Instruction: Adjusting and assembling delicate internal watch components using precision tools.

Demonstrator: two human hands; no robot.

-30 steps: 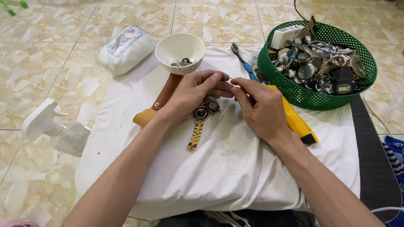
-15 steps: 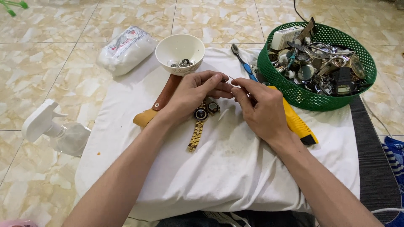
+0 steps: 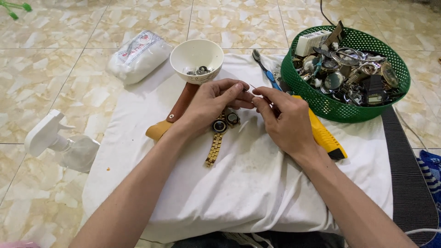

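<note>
Two hands met over the white cloth (image 3: 257, 183), fingertips pinched together on something tiny and thin, seemingly a pin or small watch part, too small to name for sure. The left hand (image 3: 209, 103) and the right hand (image 3: 287, 121) both gripped it, held just above the cloth's middle. Directly under the left hand, on the cloth, lay the gold watch (image 3: 217, 138), strap trailing toward the person, with a loose round watch face (image 3: 233, 119) just beside it. By my reading, this was fine fitting or pulling work on a small piece, and the next move would call for a steady pinch and close aim.

At the cloth's far edge stood a white bowl (image 3: 196, 55) holding small parts; a brown leather sheath (image 3: 181, 108) lay below it. A yellow utility knife (image 3: 324, 135) sat behind the right hand, and a green basket (image 3: 312, 98) of watch pieces stood at the cloth's far right corner.
</note>
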